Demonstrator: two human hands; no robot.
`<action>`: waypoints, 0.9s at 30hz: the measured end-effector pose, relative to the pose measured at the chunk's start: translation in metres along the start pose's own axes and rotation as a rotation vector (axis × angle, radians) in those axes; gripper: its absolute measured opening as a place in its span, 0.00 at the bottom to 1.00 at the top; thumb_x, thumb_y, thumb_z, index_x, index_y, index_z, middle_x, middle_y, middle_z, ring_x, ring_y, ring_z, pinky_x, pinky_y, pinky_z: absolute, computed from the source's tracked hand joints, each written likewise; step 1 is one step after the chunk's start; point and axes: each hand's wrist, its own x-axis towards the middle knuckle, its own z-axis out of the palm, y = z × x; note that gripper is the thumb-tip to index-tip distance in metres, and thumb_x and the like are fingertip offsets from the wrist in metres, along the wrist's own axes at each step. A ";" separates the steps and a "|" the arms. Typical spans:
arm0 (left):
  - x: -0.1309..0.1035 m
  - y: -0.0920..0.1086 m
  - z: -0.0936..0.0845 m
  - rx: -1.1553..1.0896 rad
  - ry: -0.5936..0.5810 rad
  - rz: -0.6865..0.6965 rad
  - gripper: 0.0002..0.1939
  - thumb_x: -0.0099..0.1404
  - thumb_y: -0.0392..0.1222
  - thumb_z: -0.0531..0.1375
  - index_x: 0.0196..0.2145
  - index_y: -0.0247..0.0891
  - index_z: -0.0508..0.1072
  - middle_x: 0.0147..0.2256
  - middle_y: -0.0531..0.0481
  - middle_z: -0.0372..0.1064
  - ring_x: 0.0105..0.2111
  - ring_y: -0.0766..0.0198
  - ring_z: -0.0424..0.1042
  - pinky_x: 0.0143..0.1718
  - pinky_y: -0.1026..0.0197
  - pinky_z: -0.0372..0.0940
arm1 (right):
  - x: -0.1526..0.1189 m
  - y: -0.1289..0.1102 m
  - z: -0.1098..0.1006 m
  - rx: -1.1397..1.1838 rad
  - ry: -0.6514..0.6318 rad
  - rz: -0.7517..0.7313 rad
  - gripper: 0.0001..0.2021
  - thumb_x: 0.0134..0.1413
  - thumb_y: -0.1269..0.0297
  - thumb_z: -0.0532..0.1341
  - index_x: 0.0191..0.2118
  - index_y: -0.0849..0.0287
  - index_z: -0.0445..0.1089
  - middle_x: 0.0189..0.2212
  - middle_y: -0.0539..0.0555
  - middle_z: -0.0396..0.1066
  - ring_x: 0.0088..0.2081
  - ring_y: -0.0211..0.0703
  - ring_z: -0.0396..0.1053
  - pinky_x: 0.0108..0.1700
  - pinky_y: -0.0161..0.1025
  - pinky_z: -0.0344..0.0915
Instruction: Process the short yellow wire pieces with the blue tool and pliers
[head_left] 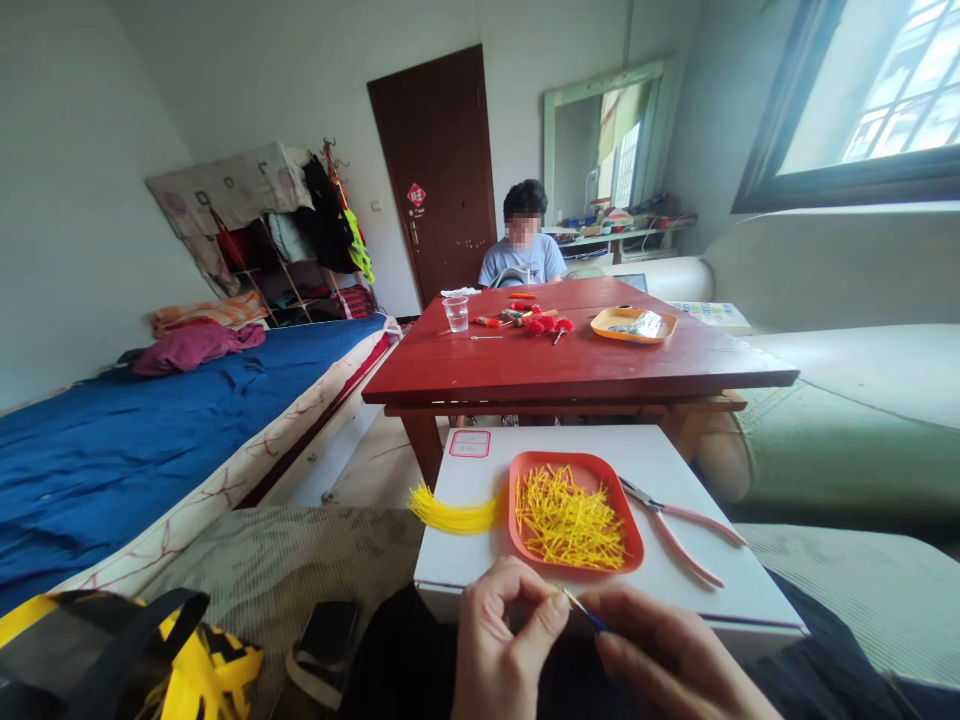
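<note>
My left hand is closed in a pinch, thumb against forefinger, at the near edge of a white box. What it pinches is too small to make out. My right hand grips a slim tool with a metal shaft and a blue handle, its tip meeting the left fingertips. Just beyond both hands, an orange tray holds a heap of short yellow strands. To its left lies a bundle of longer yellow strands. Pliers with pink handles lie partly spread at the tray's right.
Behind the box stands a red table bearing a plastic cup, red-handled tools, red tufts and an orange dish. A person sits at its far side. A phone lies at lower left.
</note>
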 end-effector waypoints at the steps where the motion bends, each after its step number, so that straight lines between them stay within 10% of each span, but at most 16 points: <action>1: 0.001 -0.001 -0.003 -0.044 -0.068 -0.081 0.12 0.53 0.42 0.61 0.17 0.36 0.67 0.17 0.57 0.57 0.20 0.69 0.55 0.23 0.65 0.51 | 0.001 0.000 -0.004 -0.073 -0.021 -0.010 0.14 0.48 0.51 0.63 0.34 0.55 0.74 0.27 0.52 0.74 0.32 0.45 0.69 0.37 0.38 0.65; 10: 0.006 0.014 -0.017 -0.168 -0.286 -0.430 0.10 0.44 0.42 0.65 0.17 0.36 0.69 0.16 0.58 0.59 0.21 0.69 0.54 0.24 0.65 0.48 | 0.006 -0.012 -0.017 -0.394 -0.182 -0.002 0.11 0.50 0.59 0.58 0.33 0.59 0.74 0.26 0.54 0.75 0.29 0.45 0.68 0.30 0.38 0.62; 20: 0.008 0.014 -0.021 -0.179 -0.340 -0.497 0.12 0.42 0.44 0.68 0.18 0.35 0.70 0.17 0.58 0.60 0.21 0.70 0.56 0.26 0.66 0.50 | 0.005 -0.024 -0.020 -0.425 -0.212 0.014 0.10 0.47 0.63 0.59 0.34 0.61 0.75 0.28 0.55 0.77 0.30 0.47 0.71 0.32 0.38 0.64; 24: 0.006 0.008 -0.020 -0.131 -0.285 -0.419 0.12 0.45 0.44 0.67 0.20 0.35 0.71 0.19 0.56 0.62 0.23 0.68 0.59 0.26 0.66 0.54 | 0.001 -0.024 -0.016 -0.252 -0.169 0.036 0.09 0.47 0.64 0.61 0.35 0.56 0.76 0.30 0.52 0.77 0.34 0.46 0.70 0.38 0.39 0.64; 27: 0.001 0.000 -0.016 0.114 -0.188 -0.103 0.10 0.52 0.42 0.64 0.19 0.36 0.69 0.19 0.54 0.63 0.23 0.66 0.62 0.26 0.65 0.56 | -0.001 -0.020 -0.015 -0.043 -0.109 0.087 0.09 0.45 0.60 0.65 0.35 0.54 0.76 0.28 0.50 0.75 0.32 0.42 0.67 0.35 0.35 0.63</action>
